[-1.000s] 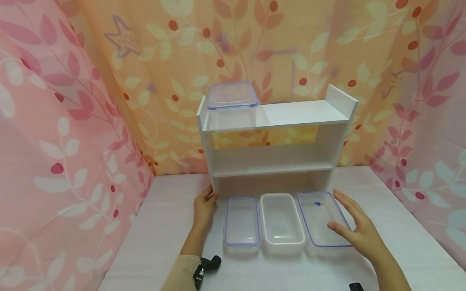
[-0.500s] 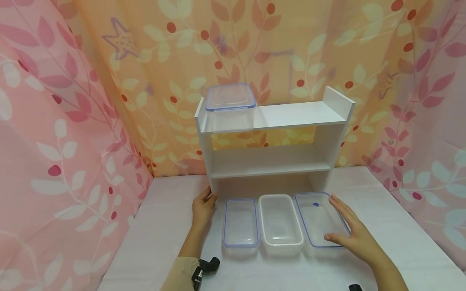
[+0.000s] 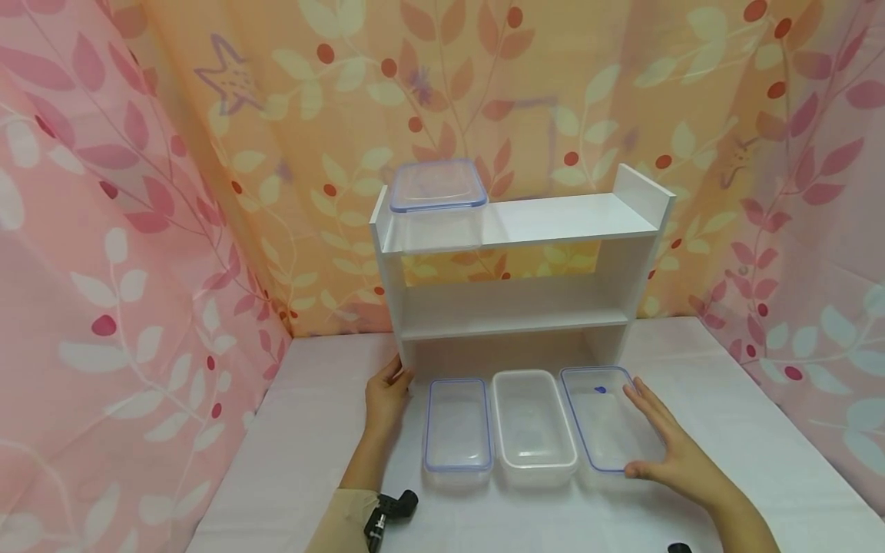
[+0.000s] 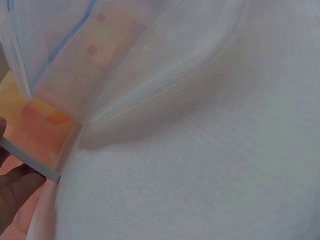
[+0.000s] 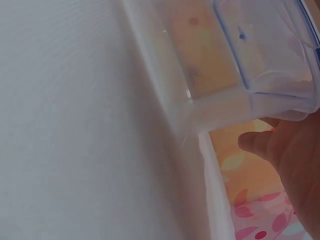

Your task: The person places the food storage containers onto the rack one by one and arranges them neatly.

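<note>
My left hand (image 3: 386,395) grips the lower front edge of the left side panel of a white shelf unit (image 3: 512,303). In the left wrist view the thumb and fingers lie on either side of that panel (image 4: 31,161). My right hand (image 3: 674,453) is spread at the right side of a clear food container (image 3: 611,430) with a blue rim and a small blue mark. Its thumb is near the container's front right corner, its fingertips near the far right edge. The right wrist view has the hand close beside the container's wall (image 5: 217,107); contact is hard to tell.
Left of that container stand a clear container with a white rim (image 3: 535,466) and a smaller blue-rimmed one (image 3: 458,467). Another lidded container (image 3: 439,188) sits on the shelf's top left. A white cloth (image 3: 297,453) covers the table; patterned curtains (image 3: 311,192) surround it.
The view shifted slightly. My right hand came in toward the right container, then drew slightly back to its right edge. My left hand keeps its grip on the shelf panel.
</note>
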Action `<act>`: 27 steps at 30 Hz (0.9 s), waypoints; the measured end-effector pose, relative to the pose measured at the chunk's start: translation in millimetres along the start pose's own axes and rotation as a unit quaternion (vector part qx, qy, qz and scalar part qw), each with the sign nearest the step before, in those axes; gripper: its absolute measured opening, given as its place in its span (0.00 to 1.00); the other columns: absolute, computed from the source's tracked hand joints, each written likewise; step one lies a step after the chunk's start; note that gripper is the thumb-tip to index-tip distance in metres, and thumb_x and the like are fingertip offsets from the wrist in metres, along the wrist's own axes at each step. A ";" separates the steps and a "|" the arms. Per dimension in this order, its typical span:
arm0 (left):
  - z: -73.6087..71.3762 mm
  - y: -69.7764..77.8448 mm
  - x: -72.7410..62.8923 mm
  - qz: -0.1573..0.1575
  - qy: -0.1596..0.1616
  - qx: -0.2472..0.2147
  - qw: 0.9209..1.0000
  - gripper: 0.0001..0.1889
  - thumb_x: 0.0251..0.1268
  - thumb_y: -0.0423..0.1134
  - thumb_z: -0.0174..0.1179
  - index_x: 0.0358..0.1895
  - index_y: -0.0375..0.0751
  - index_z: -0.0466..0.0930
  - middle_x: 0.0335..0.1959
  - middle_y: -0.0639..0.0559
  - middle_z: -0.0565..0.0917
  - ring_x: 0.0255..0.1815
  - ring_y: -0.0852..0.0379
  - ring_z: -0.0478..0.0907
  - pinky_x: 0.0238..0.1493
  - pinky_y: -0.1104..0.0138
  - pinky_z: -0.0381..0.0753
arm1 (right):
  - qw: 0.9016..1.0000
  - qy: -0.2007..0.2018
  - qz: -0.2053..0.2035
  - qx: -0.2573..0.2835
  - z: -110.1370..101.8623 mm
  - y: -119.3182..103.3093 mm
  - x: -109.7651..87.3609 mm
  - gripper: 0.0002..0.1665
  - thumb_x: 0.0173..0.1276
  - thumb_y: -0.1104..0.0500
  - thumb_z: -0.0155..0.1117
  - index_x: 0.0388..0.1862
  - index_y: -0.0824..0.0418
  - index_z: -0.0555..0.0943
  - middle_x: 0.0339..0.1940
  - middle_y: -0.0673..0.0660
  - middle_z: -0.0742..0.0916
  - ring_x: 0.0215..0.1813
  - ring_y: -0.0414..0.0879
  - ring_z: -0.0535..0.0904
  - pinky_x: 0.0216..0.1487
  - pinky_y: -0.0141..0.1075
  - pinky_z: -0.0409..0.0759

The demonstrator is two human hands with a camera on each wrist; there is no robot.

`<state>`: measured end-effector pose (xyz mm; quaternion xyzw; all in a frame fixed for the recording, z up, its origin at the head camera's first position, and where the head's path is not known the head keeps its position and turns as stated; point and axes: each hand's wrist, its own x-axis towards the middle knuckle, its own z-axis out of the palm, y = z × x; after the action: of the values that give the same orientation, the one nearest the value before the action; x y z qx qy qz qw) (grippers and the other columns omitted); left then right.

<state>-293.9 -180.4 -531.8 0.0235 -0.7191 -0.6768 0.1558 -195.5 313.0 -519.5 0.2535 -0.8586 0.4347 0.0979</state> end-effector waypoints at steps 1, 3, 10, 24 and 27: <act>0.2 -0.2 0.1 0.000 0.000 -0.003 1.000 0.26 0.71 0.36 0.65 0.71 0.41 0.75 0.69 0.44 0.78 0.62 0.46 0.81 0.56 0.49 0.83 | 1.000 -0.004 0.006 0.004 -0.2 0.7 -0.5 0.74 0.41 0.60 0.87 0.85 0.53 0.54 0.87 0.55 0.48 0.85 0.35 0.38 0.80 0.46 0.40; 0.4 -0.6 0.0 0.001 -0.002 -0.006 1.000 0.26 0.71 0.35 0.65 0.71 0.41 0.75 0.69 0.44 0.78 0.62 0.46 0.81 0.57 0.49 0.83 | 1.000 -0.012 0.014 0.007 -0.6 2.1 -1.3 0.75 0.40 0.60 0.87 0.85 0.53 0.53 0.87 0.55 0.46 0.84 0.33 0.37 0.76 0.65 0.40; 0.0 -0.9 -0.1 -0.002 -0.008 -0.014 1.000 0.25 0.72 0.34 0.65 0.71 0.42 0.75 0.69 0.45 0.78 0.63 0.46 0.81 0.57 0.50 0.83 | 0.999 -0.027 0.030 0.012 -2.1 6.2 -3.5 0.80 0.35 0.60 0.89 0.86 0.50 0.52 0.87 0.56 0.43 0.82 0.30 0.35 0.62 0.84 0.44; -0.4 0.1 1.7 0.002 0.001 0.012 1.000 0.26 0.70 0.37 0.67 0.70 0.41 0.75 0.67 0.43 0.79 0.62 0.45 0.82 0.53 0.58 0.85 | 0.998 -0.044 0.040 0.017 -2.0 10.7 -9.9 0.79 0.35 0.61 0.89 0.85 0.52 0.53 0.87 0.56 0.41 0.81 0.27 0.33 0.69 0.74 0.36; -0.8 0.5 1.8 0.001 -0.001 0.011 1.000 0.26 0.71 0.35 0.66 0.71 0.40 0.74 0.68 0.42 0.78 0.62 0.45 0.81 0.54 0.57 0.85 | 0.998 -0.044 0.038 0.008 -1.7 10.1 -11.3 0.78 0.36 0.61 0.89 0.85 0.53 0.54 0.87 0.55 0.42 0.81 0.26 0.34 0.79 0.53 0.37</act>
<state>-295.4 -181.6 -530.9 0.0239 -0.7267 -0.6687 0.1559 -191.3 323.3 -529.9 0.2403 -0.8675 0.4336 0.0418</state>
